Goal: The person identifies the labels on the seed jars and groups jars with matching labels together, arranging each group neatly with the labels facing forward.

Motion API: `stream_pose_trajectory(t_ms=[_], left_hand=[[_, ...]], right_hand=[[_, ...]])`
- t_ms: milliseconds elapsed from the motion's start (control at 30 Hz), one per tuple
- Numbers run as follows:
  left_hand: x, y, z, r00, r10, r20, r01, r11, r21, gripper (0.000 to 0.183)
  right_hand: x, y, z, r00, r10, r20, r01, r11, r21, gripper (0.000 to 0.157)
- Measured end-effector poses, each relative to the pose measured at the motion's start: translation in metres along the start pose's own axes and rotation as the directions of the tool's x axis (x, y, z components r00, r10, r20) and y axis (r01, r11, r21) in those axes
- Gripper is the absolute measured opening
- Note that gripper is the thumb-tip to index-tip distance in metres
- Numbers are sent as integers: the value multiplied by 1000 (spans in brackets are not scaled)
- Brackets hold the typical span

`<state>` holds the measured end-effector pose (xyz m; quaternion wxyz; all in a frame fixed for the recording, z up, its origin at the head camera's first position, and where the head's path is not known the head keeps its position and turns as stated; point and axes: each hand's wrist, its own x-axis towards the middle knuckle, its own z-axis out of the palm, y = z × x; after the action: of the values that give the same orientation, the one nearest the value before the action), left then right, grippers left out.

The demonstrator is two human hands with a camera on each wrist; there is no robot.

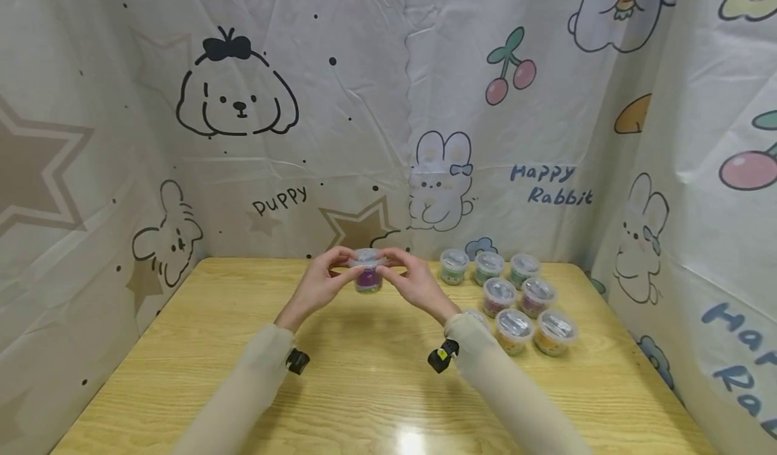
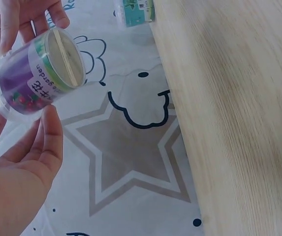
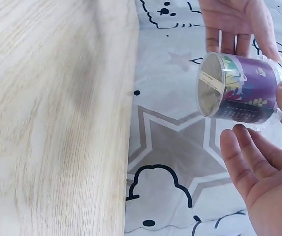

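A small clear plastic tub with a purple label (image 1: 367,280) is held up above the far part of the table, between both hands. My left hand (image 1: 318,285) grips it from the left near the lid, and my right hand (image 1: 419,288) does the same from the right, thumbs toward me. In the left wrist view the tub (image 2: 37,71) is tilted, its flat base with a pale strip facing the camera. The right wrist view shows the same base and the printed label of the tub (image 3: 251,88). Its translucent lid (image 1: 367,257) appears on.
Right of the hands, several similar lidded tubs stand in rows: green-labelled tubs (image 1: 489,268) at the back, purple ones (image 1: 499,297) in the middle, yellow ones (image 1: 555,334) in front. One is partly behind my right sleeve. Printed cloth (image 1: 358,138) hangs behind the wooden table (image 1: 352,394).
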<state>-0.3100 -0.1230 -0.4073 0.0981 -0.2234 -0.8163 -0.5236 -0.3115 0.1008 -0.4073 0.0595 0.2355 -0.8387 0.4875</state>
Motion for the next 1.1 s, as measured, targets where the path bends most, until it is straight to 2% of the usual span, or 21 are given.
stream_pose_trajectory(t_ms=[300, 467, 567, 800, 967, 1100], left_hand=[[-4, 3, 3, 1000, -7, 30, 9, 999, -43, 29], [-3, -4, 5, 998, 17, 61, -13, 998, -58, 27], [-4, -4, 5, 998, 23, 59, -19, 998, -65, 25], [-3, -2, 9, 998, 44, 49, -38, 993, -109, 28], [-5, -3, 9, 995, 40, 94, -26, 988, -153, 27], [-7, -4, 8, 989, 2, 146, 24, 985, -173, 26]], right_hand=[[-2, 6, -3, 999, 17, 28, -21, 993, 116, 25], [-5, 5, -3, 998, 37, 56, -45, 987, 152, 24], [-7, 3, -4, 997, 54, 49, -60, 990, 131, 26], [-7, 4, -4, 1000, 20, 21, -22, 996, 87, 36], [-7, 8, -8, 1000, 4, 28, -6, 996, 85, 35], [-8, 12, -10, 998, 4, 67, -11, 995, 96, 33]])
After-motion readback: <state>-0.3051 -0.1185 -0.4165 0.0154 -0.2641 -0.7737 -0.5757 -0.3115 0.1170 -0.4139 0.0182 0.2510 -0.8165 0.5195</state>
